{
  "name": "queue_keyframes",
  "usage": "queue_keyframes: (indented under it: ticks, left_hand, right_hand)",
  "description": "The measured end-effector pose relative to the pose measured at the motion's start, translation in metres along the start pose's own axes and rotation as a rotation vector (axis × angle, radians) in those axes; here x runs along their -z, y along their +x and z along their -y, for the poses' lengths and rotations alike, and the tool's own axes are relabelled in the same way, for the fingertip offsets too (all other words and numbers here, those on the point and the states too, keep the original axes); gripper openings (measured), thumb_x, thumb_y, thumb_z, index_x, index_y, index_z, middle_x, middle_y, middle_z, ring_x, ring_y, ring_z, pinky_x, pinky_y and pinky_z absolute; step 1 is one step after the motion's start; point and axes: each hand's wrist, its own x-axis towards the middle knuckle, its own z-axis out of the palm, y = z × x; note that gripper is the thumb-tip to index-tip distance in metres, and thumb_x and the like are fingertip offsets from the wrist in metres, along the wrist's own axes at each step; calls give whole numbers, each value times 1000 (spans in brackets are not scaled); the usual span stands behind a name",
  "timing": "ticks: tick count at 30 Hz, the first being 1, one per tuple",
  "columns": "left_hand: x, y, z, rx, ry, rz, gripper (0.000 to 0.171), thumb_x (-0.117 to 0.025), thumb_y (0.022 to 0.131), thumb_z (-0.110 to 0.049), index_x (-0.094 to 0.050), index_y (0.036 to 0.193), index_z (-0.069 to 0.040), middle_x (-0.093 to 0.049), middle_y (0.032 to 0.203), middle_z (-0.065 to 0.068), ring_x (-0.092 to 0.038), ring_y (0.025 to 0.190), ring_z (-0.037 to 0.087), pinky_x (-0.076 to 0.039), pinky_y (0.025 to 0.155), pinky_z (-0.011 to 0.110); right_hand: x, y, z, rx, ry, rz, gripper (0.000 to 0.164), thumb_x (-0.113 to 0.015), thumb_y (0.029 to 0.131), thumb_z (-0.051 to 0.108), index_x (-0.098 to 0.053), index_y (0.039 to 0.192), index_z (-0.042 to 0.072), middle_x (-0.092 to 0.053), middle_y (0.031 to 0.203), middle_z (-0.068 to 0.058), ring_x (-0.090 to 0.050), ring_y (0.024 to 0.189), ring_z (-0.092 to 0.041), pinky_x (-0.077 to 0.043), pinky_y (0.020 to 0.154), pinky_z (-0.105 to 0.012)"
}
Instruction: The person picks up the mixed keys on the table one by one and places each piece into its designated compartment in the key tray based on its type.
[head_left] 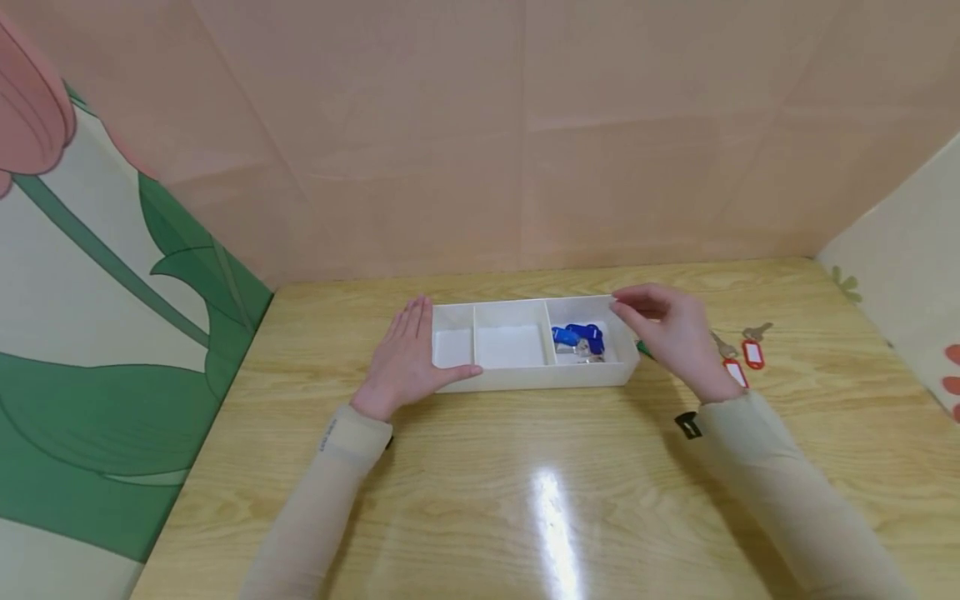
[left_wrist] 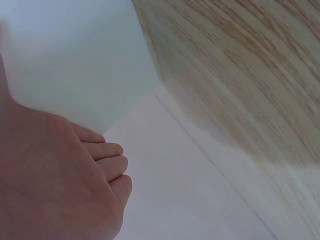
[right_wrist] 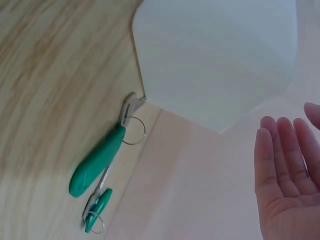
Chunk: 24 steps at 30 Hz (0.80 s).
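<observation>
A long white box [head_left: 525, 379] with three compartments lies on the wooden table. Blue key tags [head_left: 583, 333] with keys sit in its right compartment; the middle and left ones hold nothing visible. My left hand [head_left: 401, 358] lies with straight fingers against the box's left end, its thumb along the front wall. By the back right corner is my right hand [head_left: 671, 333], its fingers [right_wrist: 285, 160] fairly straight; whether they touch the rim I cannot tell. Two green key tags [right_wrist: 97, 162] with keys lie on the table beside the right end, mostly hidden by that hand in the head view.
To the right of my right hand, two red key tags [head_left: 753, 354] with keys lie on the table [head_left: 465, 483]. A pinkish covering [head_left: 525, 167] hangs behind the table. Patterned panels [head_left: 112, 333] stand at both sides.
</observation>
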Motion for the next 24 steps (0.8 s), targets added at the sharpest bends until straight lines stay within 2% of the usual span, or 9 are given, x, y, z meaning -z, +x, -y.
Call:
queue_keyframes:
  ticks: [7,13,24]
  left_hand:
    - [0,0,0,3,1,6,137,-39,75,-97,1,160,3,2,168,18,2,154,26,2,123,35]
    - [-1,0,0,1,4,4,138,-38,74,-98,0,161,3,1,168,18,2,154,26,2,123,35]
    - [0,-1,0,2,-9,-2,138,-40,74,-98,0,161,2,0,169,19,1,154,26,1,123,36]
  right_hand:
    - [10,-4,2,-62,-22,10,35,-68,99,38,-74,119,10,-73,110,-4,-66,93,-12,-49,78,-10]
    - [19,-7,4,-71,-5,-11,37,-67,100,38,-73,121,9,-73,112,-6,-65,93,-8,-49,78,-11]
    - [34,-14,7,-126,9,10,39,-66,100,40,-71,125,11,-71,117,-8,-65,95,-5,-51,76,-9]
